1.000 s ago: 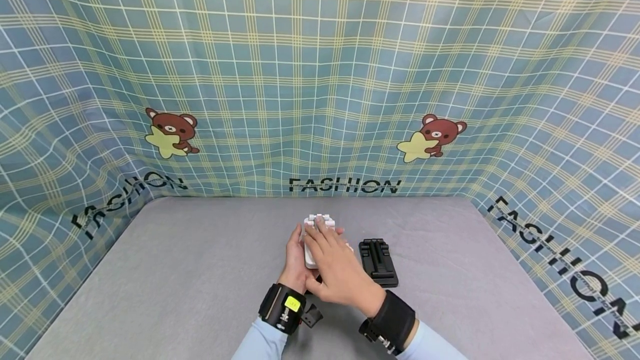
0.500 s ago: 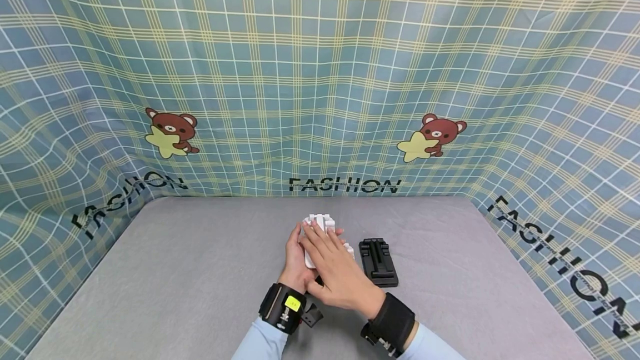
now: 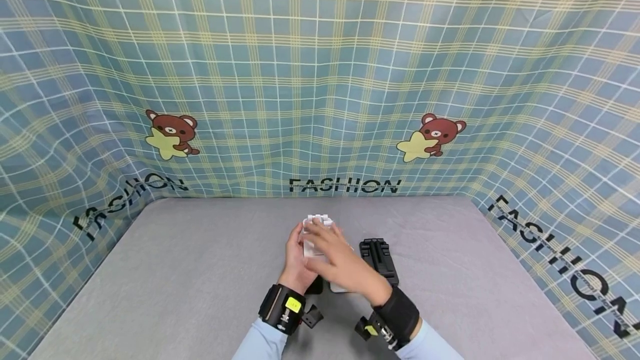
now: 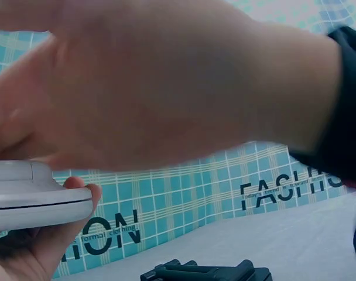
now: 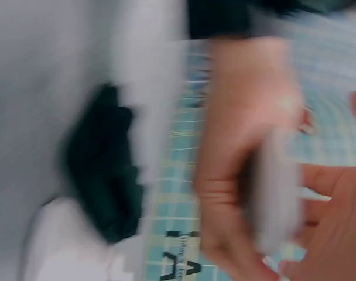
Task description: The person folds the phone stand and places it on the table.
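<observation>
My left hand (image 3: pixel 295 260) holds a white folding phone stand (image 3: pixel 311 248) from below, a little above the table, with fingers along its edges. In the left wrist view, the white stand (image 4: pixel 37 198) appears edge-on as a thin two-layer slab lying flat on the fingers. My right hand (image 3: pixel 345 265) is over its top, fingers extended and blurred by motion, partly hiding it. From the right wrist, the left hand (image 5: pixel 225 170) is seen curled around the blurred stand (image 5: pixel 277 193), and the right fingers (image 5: pixel 336 228) spread beside it.
To the right on the grey table (image 3: pixel 200 276) lies a black folding phone stand (image 3: pixel 379 263). Another white stand (image 3: pixel 338 288) shows partly under the right hand. Something black (image 3: pixel 315 286) sits beside the left wrist. A plaid curtain (image 3: pixel 320 71) encloses the back and sides.
The right hand, earlier laid flat along the white stand, has lifted and turned across it, its thumb moving up. More of the things beneath shows. The left hand stays put, still holding the stand.
</observation>
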{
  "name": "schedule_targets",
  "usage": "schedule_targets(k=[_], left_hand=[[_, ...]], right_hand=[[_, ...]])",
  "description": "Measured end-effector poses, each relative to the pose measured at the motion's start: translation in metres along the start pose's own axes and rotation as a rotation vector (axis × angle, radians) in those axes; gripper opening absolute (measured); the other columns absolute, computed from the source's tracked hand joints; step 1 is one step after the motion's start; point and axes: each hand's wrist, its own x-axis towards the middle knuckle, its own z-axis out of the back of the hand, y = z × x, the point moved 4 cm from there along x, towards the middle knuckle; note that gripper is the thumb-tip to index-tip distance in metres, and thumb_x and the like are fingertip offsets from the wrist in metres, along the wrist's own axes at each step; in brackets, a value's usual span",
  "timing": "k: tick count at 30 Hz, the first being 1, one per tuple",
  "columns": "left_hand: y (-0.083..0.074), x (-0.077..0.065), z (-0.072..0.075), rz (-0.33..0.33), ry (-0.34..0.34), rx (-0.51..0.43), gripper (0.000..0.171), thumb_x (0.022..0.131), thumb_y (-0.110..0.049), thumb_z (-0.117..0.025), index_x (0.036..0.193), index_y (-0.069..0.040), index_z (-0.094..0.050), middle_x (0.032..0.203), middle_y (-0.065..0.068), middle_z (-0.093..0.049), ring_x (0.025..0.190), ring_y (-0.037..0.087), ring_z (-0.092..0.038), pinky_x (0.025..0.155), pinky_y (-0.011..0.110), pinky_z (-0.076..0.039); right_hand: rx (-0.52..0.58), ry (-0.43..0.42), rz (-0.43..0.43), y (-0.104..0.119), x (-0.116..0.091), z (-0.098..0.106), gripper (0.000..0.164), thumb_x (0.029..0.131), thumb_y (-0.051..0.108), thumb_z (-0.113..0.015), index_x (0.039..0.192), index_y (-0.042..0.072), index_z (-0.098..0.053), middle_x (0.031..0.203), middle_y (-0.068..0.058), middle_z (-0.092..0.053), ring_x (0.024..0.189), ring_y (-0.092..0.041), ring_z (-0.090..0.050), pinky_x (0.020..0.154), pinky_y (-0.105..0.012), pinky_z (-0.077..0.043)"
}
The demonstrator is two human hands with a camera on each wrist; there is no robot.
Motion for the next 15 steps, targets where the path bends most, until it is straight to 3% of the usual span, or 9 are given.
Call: schedule_targets(k=[3, 5, 8, 10, 12, 15], left_hand=[[-0.003, 0.0, 0.0, -0.01, 0.025, 0.012, 0.056, 0.103, -0.046, -0.017, 0.148, -0.013, -0.024, 0.13, 0.0, -0.054, 0.114, 0.012, -0.056, 0.098, 0.029, -0.044], [-0.006, 0.0, -0.001, -0.015, 0.082, 0.01, 0.06, 0.103, -0.046, -0.014, 0.15, -0.009, -0.017, 0.122, 0.005, -0.058, 0.109, 0.017, -0.059, 0.096, 0.033, -0.047], [-0.008, 0.0, -0.001, -0.027, 0.122, 0.017, 0.062, 0.103, -0.046, -0.012, 0.151, -0.006, -0.013, 0.12, 0.013, -0.06, 0.109, 0.026, -0.061, 0.099, 0.04, -0.046], [-0.009, -0.001, -0.001, -0.028, 0.139, 0.021, 0.063, 0.103, -0.047, -0.012, 0.15, -0.005, -0.013, 0.12, 0.016, -0.061, 0.11, 0.027, -0.061, 0.101, 0.04, -0.045], [-0.01, -0.001, 0.0, -0.036, 0.11, 0.038, 0.062, 0.103, -0.047, -0.014, 0.15, -0.007, -0.017, 0.122, 0.016, -0.059, 0.11, 0.027, -0.062, 0.101, 0.041, -0.044], [-0.012, -0.002, 0.002, -0.05, 0.04, 0.057, 0.06, 0.103, -0.046, -0.017, 0.15, -0.007, -0.021, 0.127, 0.013, -0.056, 0.108, 0.024, -0.061, 0.099, 0.039, -0.045]], right_hand=[[0.191, -0.087, -0.169, -0.008, 0.006, 0.022, 0.049, 0.097, 0.033, -0.052, 0.139, 0.009, -0.046, 0.152, -0.012, -0.034, 0.144, -0.03, -0.024, 0.118, -0.054, -0.006], [0.277, -0.175, -0.25, -0.016, 0.006, 0.036, 0.046, 0.097, 0.032, -0.053, 0.138, 0.009, -0.048, 0.149, -0.013, -0.038, 0.141, -0.031, -0.029, 0.117, -0.054, -0.014], [0.347, -0.279, -0.295, -0.087, 0.008, 0.02, 0.044, 0.098, 0.039, -0.05, 0.135, 0.015, -0.05, 0.142, -0.008, -0.045, 0.133, -0.025, -0.041, 0.107, -0.051, -0.034], [0.352, -0.314, -0.325, -0.101, 0.006, 0.018, 0.041, 0.098, 0.04, -0.05, 0.129, 0.012, -0.054, 0.13, -0.01, -0.053, 0.119, -0.025, -0.052, 0.098, -0.048, -0.043], [0.381, -0.312, -0.389, -0.108, 0.006, 0.014, 0.037, 0.098, 0.037, -0.051, 0.122, 0.01, -0.057, 0.119, -0.011, -0.058, 0.105, -0.025, -0.059, 0.086, -0.045, -0.05], [0.475, -0.255, -0.529, -0.054, 0.004, 0.034, 0.029, 0.096, 0.024, -0.054, 0.111, -0.001, -0.059, 0.102, -0.02, -0.063, 0.086, -0.033, -0.064, 0.071, -0.04, -0.056]])
